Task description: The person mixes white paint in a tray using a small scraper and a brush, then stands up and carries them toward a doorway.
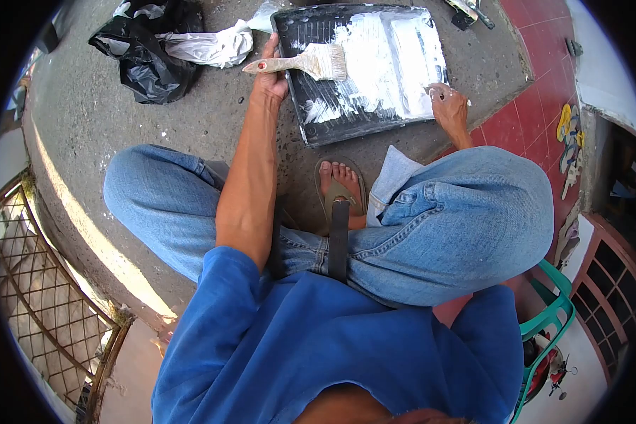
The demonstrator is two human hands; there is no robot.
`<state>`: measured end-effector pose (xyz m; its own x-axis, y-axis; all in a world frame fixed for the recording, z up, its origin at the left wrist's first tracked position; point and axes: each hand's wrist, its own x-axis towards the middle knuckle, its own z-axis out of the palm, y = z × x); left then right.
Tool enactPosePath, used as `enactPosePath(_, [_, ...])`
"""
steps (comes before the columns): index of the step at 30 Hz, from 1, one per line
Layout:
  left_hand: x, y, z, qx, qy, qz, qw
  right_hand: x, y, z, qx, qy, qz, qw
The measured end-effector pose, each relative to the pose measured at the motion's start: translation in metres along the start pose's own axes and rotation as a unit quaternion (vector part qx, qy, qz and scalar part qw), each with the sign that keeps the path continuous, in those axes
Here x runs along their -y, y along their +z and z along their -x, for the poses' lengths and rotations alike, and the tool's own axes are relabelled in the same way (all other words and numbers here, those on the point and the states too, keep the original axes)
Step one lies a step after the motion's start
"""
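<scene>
A black paint tray (360, 130), coated with white paint, lies on the concrete in front of my feet. Across its left side rests a broad paintbrush (325, 62), its bristles over the ribbed part and its worn handle pointing left. My left hand (271, 79) grips the tray's left edge, fingers partly hidden beneath it, with the brush handle passing over the hand. At the tray's right edge, near the front corner, my right hand (449, 106) is closed on the rim. White paint specks mark its fingers.
A black plastic bag (159, 67) and a crumpled white plastic bag (215, 46) lie left of the tray. Beyond the right corner is a dark tool (466, 13), partly cut off. Red tiles (537, 106), sandals (567, 134) and a green chair (555, 304) are at right.
</scene>
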<state>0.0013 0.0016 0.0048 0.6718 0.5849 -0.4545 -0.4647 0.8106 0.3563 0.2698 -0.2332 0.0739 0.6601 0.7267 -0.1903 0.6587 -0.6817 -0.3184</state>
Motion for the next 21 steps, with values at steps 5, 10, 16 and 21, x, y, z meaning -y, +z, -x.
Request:
enactPosePath(5, [0.001,-0.003,0.001,-0.006,-0.016,0.007,1.000,-0.001,-0.003,-0.003,-0.042,-0.006,0.008,0.999])
enactPosePath(10, [0.003,-0.002,0.000,-0.020,0.022,-0.029,0.999,-0.004,0.001,-0.015,-0.083,-0.013,-0.011,0.996])
enactPosePath(16, [0.004,-0.007,-0.004,-0.020,0.018,-0.019,0.999,0.007,0.003,-0.026,-0.087,-0.052,-0.022,0.995])
enactPosePath(21, [0.000,-0.007,-0.003,-0.006,-0.010,0.006,1.000,0.012,0.011,-0.037,-0.064,-0.079,-0.020,0.995])
